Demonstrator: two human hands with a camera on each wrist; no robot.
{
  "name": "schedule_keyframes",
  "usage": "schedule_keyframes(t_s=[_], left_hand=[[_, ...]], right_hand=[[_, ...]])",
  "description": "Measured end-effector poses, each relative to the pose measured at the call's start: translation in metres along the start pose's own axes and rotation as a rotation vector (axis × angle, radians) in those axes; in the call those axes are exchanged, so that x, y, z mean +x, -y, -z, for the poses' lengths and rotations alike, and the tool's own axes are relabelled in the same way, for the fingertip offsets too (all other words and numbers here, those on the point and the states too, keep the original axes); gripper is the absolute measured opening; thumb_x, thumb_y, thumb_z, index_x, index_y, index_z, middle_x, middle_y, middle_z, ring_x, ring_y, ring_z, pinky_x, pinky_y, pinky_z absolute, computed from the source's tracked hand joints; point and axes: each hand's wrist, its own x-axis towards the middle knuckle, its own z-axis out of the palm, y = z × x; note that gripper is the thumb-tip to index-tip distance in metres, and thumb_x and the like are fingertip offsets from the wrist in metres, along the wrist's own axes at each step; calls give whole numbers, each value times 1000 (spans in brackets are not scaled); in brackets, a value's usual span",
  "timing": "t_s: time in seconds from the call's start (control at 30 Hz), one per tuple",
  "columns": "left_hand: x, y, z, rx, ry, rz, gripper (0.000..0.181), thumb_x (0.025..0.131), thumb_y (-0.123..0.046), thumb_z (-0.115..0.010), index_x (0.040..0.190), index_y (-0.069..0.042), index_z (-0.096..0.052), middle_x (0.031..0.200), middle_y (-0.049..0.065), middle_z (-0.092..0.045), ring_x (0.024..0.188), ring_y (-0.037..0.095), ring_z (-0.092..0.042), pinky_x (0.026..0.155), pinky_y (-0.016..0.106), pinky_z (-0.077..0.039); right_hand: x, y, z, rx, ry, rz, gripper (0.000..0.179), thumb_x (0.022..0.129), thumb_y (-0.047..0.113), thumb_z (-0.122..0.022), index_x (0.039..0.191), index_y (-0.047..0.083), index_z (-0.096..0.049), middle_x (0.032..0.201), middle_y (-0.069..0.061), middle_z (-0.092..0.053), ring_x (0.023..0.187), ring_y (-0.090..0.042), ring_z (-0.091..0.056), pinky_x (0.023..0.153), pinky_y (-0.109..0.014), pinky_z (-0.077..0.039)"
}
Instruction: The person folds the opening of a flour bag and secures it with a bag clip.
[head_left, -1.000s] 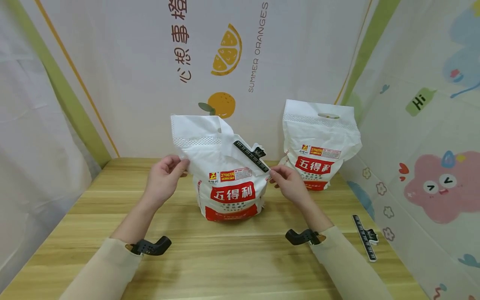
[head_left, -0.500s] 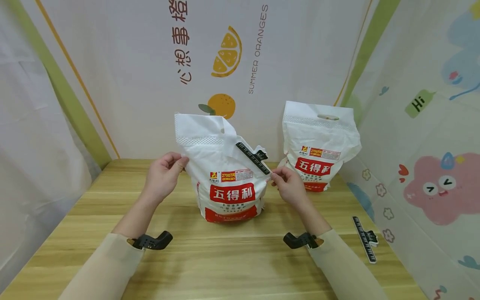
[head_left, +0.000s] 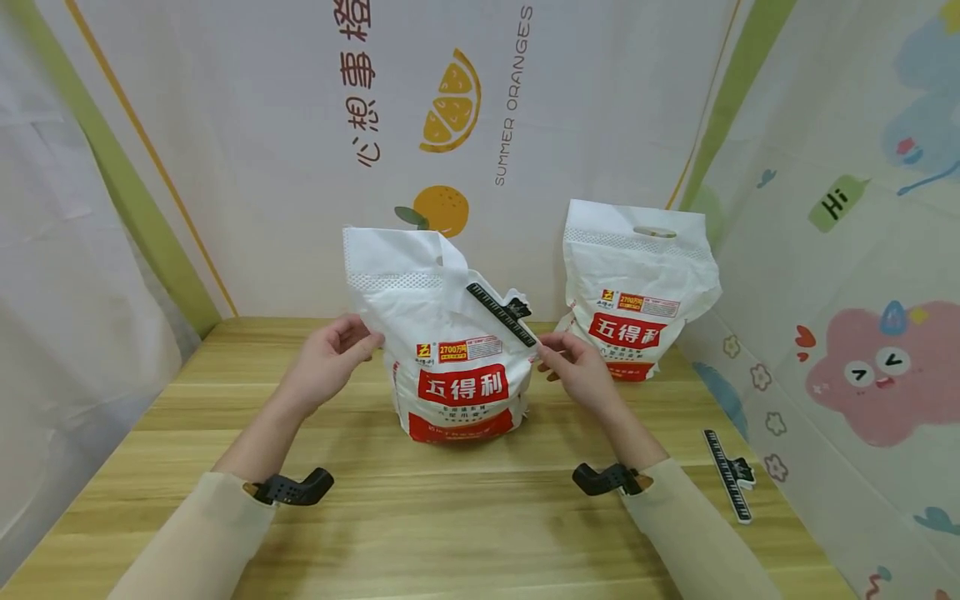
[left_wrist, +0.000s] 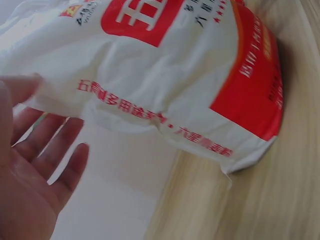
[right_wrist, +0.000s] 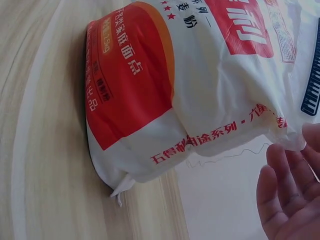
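A white flour bag (head_left: pixel 457 367) with red printing stands on the table, its top right corner folded down. A black-and-white piano-key clip (head_left: pixel 504 313) sits on that fold at a slant. My left hand (head_left: pixel 333 358) lightly holds the bag's left edge, thumb (left_wrist: pixel 25 86) in front and the first fingertips hidden behind it, the little finger (left_wrist: pixel 72 165) spread away. On the other side my right hand (head_left: pixel 577 371) pinches the bag's right edge just below the clip's lower end, its other fingers (right_wrist: pixel 285 185) loosely bent under the corner.
Behind and to the right stands a second white flour bag (head_left: pixel 637 283) with a cut-out handle. Another piano-key clip (head_left: pixel 729 479) lies near the right edge of the wooden table (head_left: pixel 465 533). Printed curtains (head_left: pixel 285 208) close off the back and sides.
My left hand has shifted slightly along the bag's left edge, and its fingers have loosened. The bag's top leaned right, then came back left. My right hand stays at the right edge.
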Motion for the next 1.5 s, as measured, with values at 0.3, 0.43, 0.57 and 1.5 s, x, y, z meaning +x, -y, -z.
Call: schedule_keyframes(t_s=[0.3,0.43,0.57,1.5], left_hand=[[-3,11,-2,91,-20,8,31,111,-25,-67,127,2,-70,120,20,-76,94,8,-69,84,20,-58],[-2,11,-3,40,-25,32,34,112,-26,-67,128,4,-68,119,18,-75,99,14,-71,85,20,-60],[-4,18,-7,-113,8,79,43,111,-26,-67,140,5,-60,123,11,-71,107,13,-71,94,25,-62],[-4,42,-60,-140,189,80,73,94,-22,-89,154,-13,-49,149,12,-67,134,33,-68,110,50,-59]], right_hand=[[2,7,-3,-131,-41,40,20,111,15,-65,122,1,-74,111,-18,-76,98,-31,-72,79,-33,-60],[2,9,-4,-96,-49,19,21,111,17,-65,123,2,-74,114,-19,-75,105,-38,-71,80,-29,-60],[1,8,-3,-3,14,-15,34,112,25,-64,138,4,-68,132,-20,-72,115,-32,-72,94,-40,-65],[-17,-20,-34,40,276,-43,79,101,29,-82,169,18,-41,163,-11,-57,154,-44,-50,123,-63,-46]])
